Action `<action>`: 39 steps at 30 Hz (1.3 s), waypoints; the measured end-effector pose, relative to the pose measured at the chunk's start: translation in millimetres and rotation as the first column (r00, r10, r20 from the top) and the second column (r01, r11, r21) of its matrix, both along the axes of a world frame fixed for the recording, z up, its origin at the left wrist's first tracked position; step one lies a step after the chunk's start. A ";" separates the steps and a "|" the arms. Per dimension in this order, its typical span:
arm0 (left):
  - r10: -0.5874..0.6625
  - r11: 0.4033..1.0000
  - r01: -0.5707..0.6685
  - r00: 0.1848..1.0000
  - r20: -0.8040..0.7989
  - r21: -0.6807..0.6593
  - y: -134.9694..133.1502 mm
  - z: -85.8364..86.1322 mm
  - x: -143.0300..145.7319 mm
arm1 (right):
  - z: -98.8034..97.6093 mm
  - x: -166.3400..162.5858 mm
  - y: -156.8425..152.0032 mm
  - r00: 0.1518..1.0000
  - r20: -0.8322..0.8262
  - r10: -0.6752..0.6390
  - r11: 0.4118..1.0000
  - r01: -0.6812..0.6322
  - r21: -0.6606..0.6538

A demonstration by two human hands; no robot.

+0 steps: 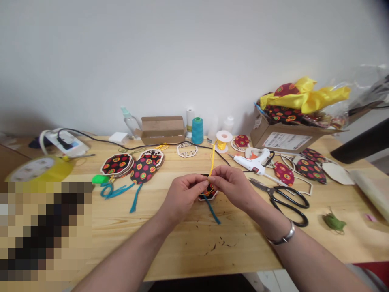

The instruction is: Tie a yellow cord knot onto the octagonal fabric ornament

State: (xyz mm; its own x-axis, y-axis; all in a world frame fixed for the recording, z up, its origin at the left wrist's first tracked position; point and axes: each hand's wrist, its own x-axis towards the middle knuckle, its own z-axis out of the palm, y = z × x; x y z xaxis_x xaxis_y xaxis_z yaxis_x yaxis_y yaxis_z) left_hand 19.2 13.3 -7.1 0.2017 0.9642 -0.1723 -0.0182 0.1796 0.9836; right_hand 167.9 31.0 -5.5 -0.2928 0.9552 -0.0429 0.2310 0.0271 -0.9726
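My left hand point(187, 192) and my right hand point(229, 184) meet over the middle of the table, fingertips pinched together. Between them runs a yellow cord point(212, 160), which leads up to a white spool of yellow cord point(224, 141) behind. Under my fingers lies a small dark, patterned fabric piece with a pale eight-sided frame point(208, 198), mostly hidden by the hands. From its lower edge a teal ribbon point(214, 213) trails toward me. Black-handled scissors point(276, 194) lie partly open to the right of my right hand, below a white glue gun point(255, 164).
Left of my hands are stacked patterned pieces point(117, 164) with teal ribbons. Behind stand a teal thread cone point(197, 130), a long cardboard box point(162, 130) and a spray bottle point(130, 123). A cardboard box of fabric point(282, 138) stands back right; green thread point(333, 221) lies at right.
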 end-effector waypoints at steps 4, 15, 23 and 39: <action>-0.027 0.999 0.027 1.000 0.003 -0.041 1.7 1.2 -1.6 | 2.4 0.9 0.3 0.994 -0.107 0.027 0.996 -0.037 -0.087; -0.038 0.997 0.040 0.999 0.032 -0.064 1.5 3.4 -4.1 | 10.2 3.4 -0.2 0.981 -0.177 0.076 0.977 -0.109 -0.183; 0.068 0.997 -0.069 0.998 -0.017 -0.030 3.4 5.3 -2.5 | 5.4 6.1 0.7 0.996 0.030 0.083 0.997 -0.083 0.002; 0.230 0.973 -0.230 0.973 0.017 -0.006 4.6 -3.6 -0.1 | 8.3 -1.7 -23.2 0.845 0.529 -0.082 0.887 -0.180 0.425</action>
State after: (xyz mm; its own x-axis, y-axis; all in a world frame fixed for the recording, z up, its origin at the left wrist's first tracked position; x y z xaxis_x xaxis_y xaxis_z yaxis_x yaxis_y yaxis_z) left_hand 19.1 17.9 -10.7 -0.0222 0.9845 -0.1741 -0.0769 0.1720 0.9821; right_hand 166.2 7.8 2.9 -0.3976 0.8909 0.2196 0.6802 0.4468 -0.5811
